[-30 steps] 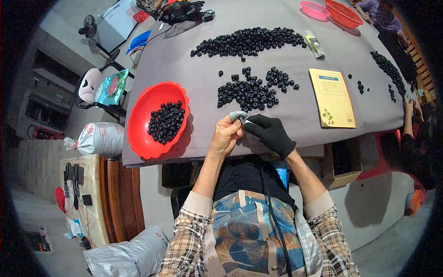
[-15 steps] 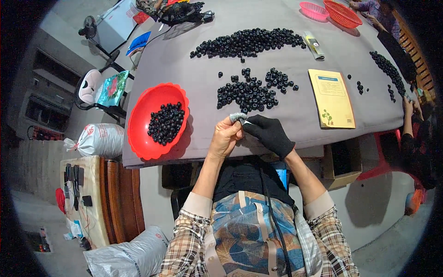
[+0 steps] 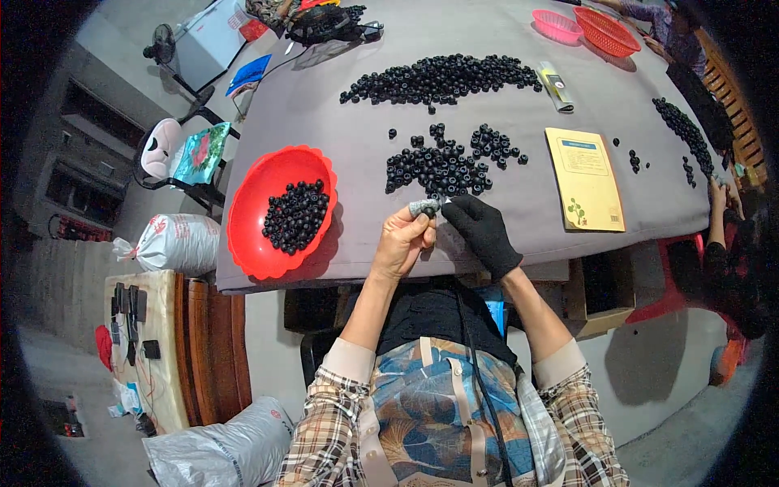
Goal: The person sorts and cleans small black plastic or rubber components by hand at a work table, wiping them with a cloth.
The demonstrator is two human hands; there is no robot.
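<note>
My bare left hand [image 3: 403, 243] is closed at the table's near edge, with a grey wrap on a fingertip. Pinched between its thumb and finger is a small round black bead [image 3: 429, 213], partly hidden. My right hand [image 3: 483, 237], in a black glove, is closed too and meets the left fingertips; a small pale thing shows at its tips, too little to name. Just beyond both hands lies a loose pile of black beads [image 3: 438, 166]. To the left, a red scalloped bowl [image 3: 247, 203] holds more of these beads.
A long heap of black beads [image 3: 438, 81] lies farther back. Right of the pile are a yellow booklet [image 3: 586, 183] and a slim packet [image 3: 556, 88]. Pink [image 3: 557, 27] and red baskets [image 3: 607, 32] stand at the far right. Another person's hand [image 3: 719, 199] is beside beads on the right.
The head view has shifted slightly. My fingertips have turned a little, so the bead in my left hand now shows; the right hand has tilted slightly downward.
</note>
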